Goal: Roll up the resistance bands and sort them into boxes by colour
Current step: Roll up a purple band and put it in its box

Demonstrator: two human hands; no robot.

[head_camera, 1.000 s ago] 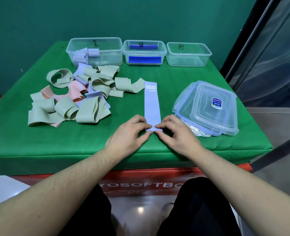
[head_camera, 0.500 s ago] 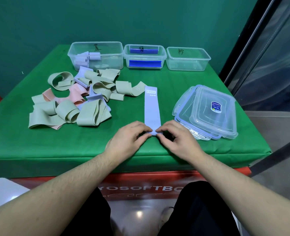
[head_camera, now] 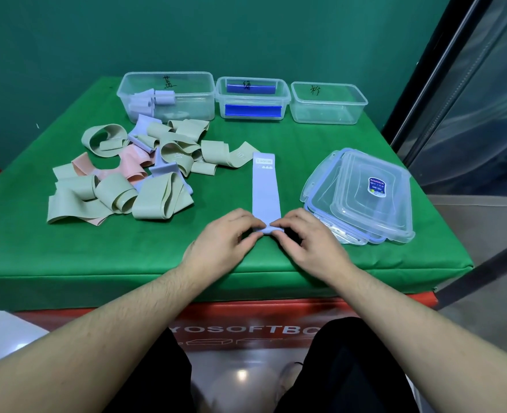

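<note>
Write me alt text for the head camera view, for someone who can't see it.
Two hands, left hand and right hand, pinch the near end of a lavender band lying flat on a green table, starting a roll. A pile of loose bands lies left, stacked lids right, three clear boxes behind.

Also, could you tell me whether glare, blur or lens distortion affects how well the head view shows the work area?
Head view: wide-angle bowing curves the table edges; a bright glare spot sits on the floor between the legs; the lilac band and both hands, left hand and right hand, are sharp.
</note>
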